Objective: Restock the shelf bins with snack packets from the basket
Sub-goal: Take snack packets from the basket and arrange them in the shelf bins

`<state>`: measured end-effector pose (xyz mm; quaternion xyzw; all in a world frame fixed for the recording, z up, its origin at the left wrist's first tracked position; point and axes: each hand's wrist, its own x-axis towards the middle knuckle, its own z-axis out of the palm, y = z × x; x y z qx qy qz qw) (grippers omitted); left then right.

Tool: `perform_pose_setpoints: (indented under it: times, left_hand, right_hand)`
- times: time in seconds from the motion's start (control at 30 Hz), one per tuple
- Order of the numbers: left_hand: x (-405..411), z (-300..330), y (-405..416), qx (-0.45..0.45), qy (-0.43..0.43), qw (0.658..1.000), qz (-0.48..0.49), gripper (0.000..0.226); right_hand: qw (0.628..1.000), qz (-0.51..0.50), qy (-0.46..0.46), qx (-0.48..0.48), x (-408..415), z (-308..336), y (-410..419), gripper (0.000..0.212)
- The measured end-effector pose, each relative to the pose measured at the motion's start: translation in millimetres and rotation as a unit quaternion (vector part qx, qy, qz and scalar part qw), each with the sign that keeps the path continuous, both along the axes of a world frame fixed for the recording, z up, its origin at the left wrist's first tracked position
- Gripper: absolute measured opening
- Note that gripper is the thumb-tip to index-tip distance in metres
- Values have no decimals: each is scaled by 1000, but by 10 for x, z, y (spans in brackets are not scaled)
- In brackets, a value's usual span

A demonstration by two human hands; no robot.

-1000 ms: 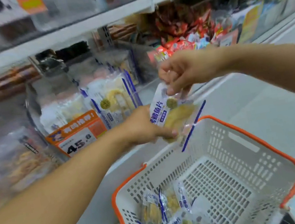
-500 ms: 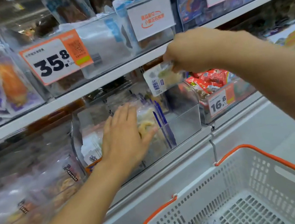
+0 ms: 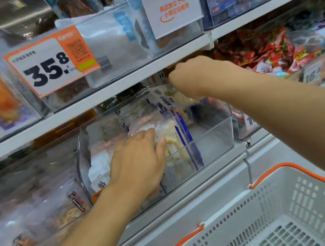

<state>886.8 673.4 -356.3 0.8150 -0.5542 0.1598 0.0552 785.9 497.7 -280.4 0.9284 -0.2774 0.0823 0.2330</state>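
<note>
Left hand (image 3: 140,161), fingers straight, pressed flat against upright packets (image 3: 171,143) in clear bin (image 3: 213,135) on middle shelf. Right hand (image 3: 190,76), fingers curled, pinching snack packet (image 3: 165,100) by its top just above bin's open right portion. Basket (image 3: 281,210) below right, a few packets at its bottom edge. Step in hand, judged: insertion. Next: lowering packet beside held-back row, then release.
</note>
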Motion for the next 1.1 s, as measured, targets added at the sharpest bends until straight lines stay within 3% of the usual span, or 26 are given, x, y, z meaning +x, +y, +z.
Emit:
perform_pose_setpoints:
  times: [0.17,0.43,0.53,0.67,0.9,1.03,1.07,1.1]
  left_hand:
    - [15,-3,-44,-18,-2,1000,11,35]
    - [-11,-22,-36,-43,-6,999,-3,29]
    - [-4,-36,-34,-48,-7,999,1,27]
    - [11,-46,-39,-44,-17,999,0,28]
    - [-10,-15,-35,-49,2,999,-9,39]
    - [-139,23,-22,-117,-13,988,-95,32]
    - [-202,18,-16,-145,-9,979,-143,25]
    - [-273,-4,-23,-162,-9,968,-190,19]
  right_hand:
    - [996,-4,38,76,259,-230,-296,41]
    - [996,32,-51,-68,495,-618,-509,33]
    - [986,6,-145,-84,534,-701,-485,25]
    - [988,21,-151,38,475,-683,-414,39]
    - [982,35,-160,96,184,-501,-310,43]
    - [976,88,-186,67,-266,-522,-141,15]
    - [972,102,-202,65,-412,-574,-107,12]
    - [966,117,-224,54,-562,-645,-67,23]
